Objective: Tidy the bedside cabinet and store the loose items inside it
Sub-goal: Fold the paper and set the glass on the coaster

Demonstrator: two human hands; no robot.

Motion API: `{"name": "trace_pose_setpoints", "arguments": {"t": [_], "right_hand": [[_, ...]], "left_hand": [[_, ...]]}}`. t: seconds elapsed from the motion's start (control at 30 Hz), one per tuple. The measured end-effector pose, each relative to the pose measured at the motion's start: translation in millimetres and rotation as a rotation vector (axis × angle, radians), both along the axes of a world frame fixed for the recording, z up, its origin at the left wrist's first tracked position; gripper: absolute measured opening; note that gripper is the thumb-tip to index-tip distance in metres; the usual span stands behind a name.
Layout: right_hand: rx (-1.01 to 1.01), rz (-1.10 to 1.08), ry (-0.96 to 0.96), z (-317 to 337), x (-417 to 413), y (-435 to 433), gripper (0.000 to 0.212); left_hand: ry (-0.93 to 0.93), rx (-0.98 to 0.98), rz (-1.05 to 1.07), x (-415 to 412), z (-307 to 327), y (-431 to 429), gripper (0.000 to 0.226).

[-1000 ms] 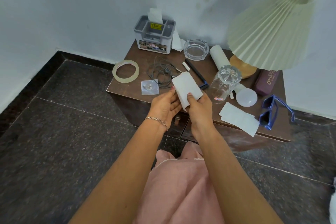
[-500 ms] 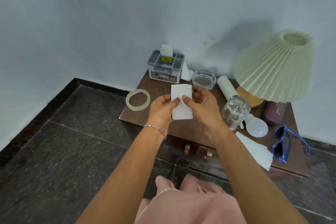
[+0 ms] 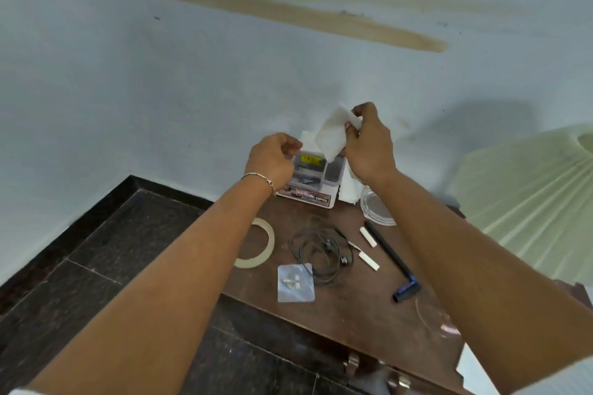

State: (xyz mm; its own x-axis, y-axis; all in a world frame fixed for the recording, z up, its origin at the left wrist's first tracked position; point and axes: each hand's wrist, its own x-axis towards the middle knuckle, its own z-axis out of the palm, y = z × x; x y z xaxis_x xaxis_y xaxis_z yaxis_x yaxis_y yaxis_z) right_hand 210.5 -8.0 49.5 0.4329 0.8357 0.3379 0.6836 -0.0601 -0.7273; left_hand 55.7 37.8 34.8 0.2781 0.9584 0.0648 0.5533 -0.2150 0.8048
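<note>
- The right hand (image 3: 369, 144) pinches a folded white tissue (image 3: 332, 135) at its upper edge, thumb and fingers closed on it, holding it in the air just above the grey tissue box (image 3: 316, 178).
- The left hand (image 3: 272, 160) sits at the box's left top corner with its fingers curled in tight; whether it grips the lid or only steadies it, I cannot tell.
- The box stands at the back of the bedside cabinet (image 3: 349, 308), close to the wall, with more white tissue sticking up behind it.
- The step in hand looks like feeding the tissue back into the box. To do it well, keep the left hand bracing the box so it does not slide, lower the tissue edge-first into the opening, and press it flat so the top can close.
- Still loose on the cabinet top: 1 roll of tape (image 3: 256, 247), a tangle of black earphones (image 3: 321, 253), a small clear plastic packet (image 3: 295, 282), a black and blue tool (image 3: 393, 261) and a glass ashtray (image 3: 375, 207).
- The drawer handles at the bottom edge show the cabinet front; nothing appears stored inside yet.
</note>
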Motion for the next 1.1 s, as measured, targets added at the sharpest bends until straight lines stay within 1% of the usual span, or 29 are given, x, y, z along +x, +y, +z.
{"name": "trace_pose_setpoints", "arguments": {"t": [0.07, 0.17, 0.3, 0.37, 0.43, 0.57, 0.67, 0.9, 1.03, 1.1], "right_hand": [[-0.02, 0.013, -0.056, -4.7, 1.8, 14.9, 0.02], [-0.051, 0.052, -0.113, -12.3, 4.2, 31.5, 0.025], [-0.064, 0.103, -0.178, -25.4, 5.4, 48.1, 0.033], [-0.062, 0.099, -0.209, -31.5, 6.6, 54.1, 0.032], [-0.053, 0.107, -0.239, -35.9, 8.9, 59.2, 0.03], [-0.036, 0.128, -0.29, -39.4, 15.3, 67.4, 0.028], [-0.05, 0.17, -0.314, -39.1, 21.1, 73.1, 0.026], [-0.181, 0.258, -0.329, -42.9, 32.8, 82.4, 0.029], [-0.153, 0.259, -0.357, -45.2, 36.5, 84.5, 0.024], [-0.153, 0.266, -0.383, -45.7, 38.8, 85.1, 0.024]], "left_hand": [[0.139, 0.061, -0.038, -4.4, -5.4, 11.2, 0.043], [0.242, 0.112, -0.1, -3.0, -14.9, 27.7, 0.033], [0.395, 0.209, -0.138, 10.1, -36.8, 57.5, 0.03], [0.466, 0.188, -0.136, 17.1, -42.8, 69.1, 0.033], [0.551, 0.163, -0.143, 23.3, -46.1, 78.7, 0.043], [0.644, 0.131, -0.162, 32.4, -51.6, 90.0, 0.052], [0.639, 0.124, -0.152, 35.1, -55.0, 93.2, 0.052], [0.54, 0.131, -0.103, 32.4, -56.8, 93.4, 0.042], [0.483, 0.137, -0.065, 32.1, -57.9, 93.5, 0.035], [0.464, 0.128, -0.072, 32.3, -58.7, 93.9, 0.035]]}}
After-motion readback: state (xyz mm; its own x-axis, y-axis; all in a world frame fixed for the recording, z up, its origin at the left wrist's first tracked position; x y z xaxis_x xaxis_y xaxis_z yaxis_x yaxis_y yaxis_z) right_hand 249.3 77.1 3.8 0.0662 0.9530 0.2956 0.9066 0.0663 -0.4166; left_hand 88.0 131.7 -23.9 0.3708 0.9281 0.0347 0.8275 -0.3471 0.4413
